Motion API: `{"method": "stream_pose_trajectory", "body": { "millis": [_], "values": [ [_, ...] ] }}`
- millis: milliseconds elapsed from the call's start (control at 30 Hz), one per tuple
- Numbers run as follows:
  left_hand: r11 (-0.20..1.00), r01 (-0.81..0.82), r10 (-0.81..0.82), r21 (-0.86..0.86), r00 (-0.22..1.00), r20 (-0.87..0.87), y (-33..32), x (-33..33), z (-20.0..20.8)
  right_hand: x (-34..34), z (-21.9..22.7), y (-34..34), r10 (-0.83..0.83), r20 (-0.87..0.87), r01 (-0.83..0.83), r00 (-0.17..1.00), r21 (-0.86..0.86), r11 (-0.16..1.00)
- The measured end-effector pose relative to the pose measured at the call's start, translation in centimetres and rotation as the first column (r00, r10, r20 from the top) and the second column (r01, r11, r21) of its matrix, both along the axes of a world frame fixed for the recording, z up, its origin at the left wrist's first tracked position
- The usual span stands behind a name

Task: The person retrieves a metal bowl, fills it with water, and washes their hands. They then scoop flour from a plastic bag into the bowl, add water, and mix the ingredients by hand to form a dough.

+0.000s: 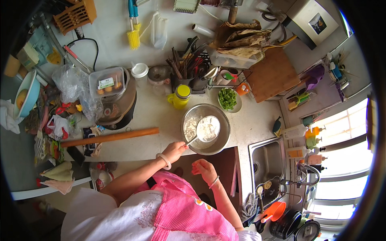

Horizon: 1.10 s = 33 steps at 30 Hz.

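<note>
A wide steel bowl stands near the counter's front edge with white flour-like powder inside. Over it, a round sieve is heaped with the same powder. My left hand, a pale bangle at its wrist, grips the sieve's handle from the bowl's near left side. Apart from the bowl, my right hand hovers before the counter edge, fingers curled in with nothing visible in them. Just behind the bowl are a yellow-lidded jar and a plate of chopped greens.
A long wooden rolling pin lies to the left, below a clear plastic box. Utensils crowd the back beside a wooden cutting board. The sink is on the right, with bottles along its far side.
</note>
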<state>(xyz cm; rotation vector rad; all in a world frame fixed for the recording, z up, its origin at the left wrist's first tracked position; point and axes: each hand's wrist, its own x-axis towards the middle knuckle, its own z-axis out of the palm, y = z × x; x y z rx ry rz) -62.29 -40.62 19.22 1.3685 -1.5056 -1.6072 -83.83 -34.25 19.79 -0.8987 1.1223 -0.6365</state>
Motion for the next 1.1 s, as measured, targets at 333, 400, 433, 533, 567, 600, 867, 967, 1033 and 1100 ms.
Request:
{"method": "stream_pose_trajectory", "body": {
  "millis": [333, 400, 433, 533, 567, 600, 867, 967, 1033, 1100],
  "values": [
    [0.97, -0.091, 0.139, -0.227, 0.969, 0.205, -1.8, 0.0, 0.2, 1.0, -0.5, 0.6, 0.008, -0.04, -0.008, 0.999, -0.001, 1.0],
    [0.972, -0.094, 0.142, -0.215, 0.965, 0.222, -1.6, 0.0, 0.2, 1.0, -0.5, 0.7, 0.009, -0.047, -0.009, 0.999, 0.002, 1.0],
    [0.973, -0.095, 0.143, -0.209, 0.963, 0.23, -1.7, 0.0, 0.2, 1.0, -0.5, 0.6, 0.011, -0.049, -0.011, 0.999, 0.002, 1.0],
    [0.983, -0.08, 0.114, -0.166, 0.972, 0.204, -2.3, 0.2, 0.4, 1.1, -0.3, 0.6, 0.015, -0.052, -0.015, 0.999, 0.008, 1.0],
    [0.991, -0.081, 0.095, -0.108, 0.988, 0.123, -2.2, 0.4, 0.3, 1.2, -0.3, 0.6, 0.016, -0.052, -0.016, 0.999, 0.015, 1.0],
    [0.996, -0.078, 0.081, -0.049, 0.996, 0.04, -1.9, 0.6, 0.4, 1.2, -0.4, 0.6, 0.018, -0.052, -0.017, 0.999, 0.021, 1.0],
    [0.794, 0.131, 0.182, 0.594, 0.881, -0.437, -1.4, 2.1, 3.1, 1.8, 0.2, 0.2, 0.072, -0.071, -0.072, 0.995, 0.003, 0.997],
    [0.765, 0.172, 0.192, 0.621, 0.859, -0.475, -1.2, 2.4, 3.1, 2.1, 0.7, 0.1, 0.088, -0.074, -0.088, 0.993, 0.004, 0.996],
    [0.77, 0.128, 0.185, 0.626, 0.893, -0.409, -1.3, 1.4, 2.6, 2.2, 0.8, 0.2, 0.094, -0.069, -0.093, 0.993, 0.011, 0.996],
    [0.734, 0.157, 0.212, 0.661, 0.872, -0.441, -1.1, 1.2, 2.2, 2.2, 0.6, 0.5, 0.087, -0.054, -0.087, 0.995, 0.01, 0.996]
  ]
}}
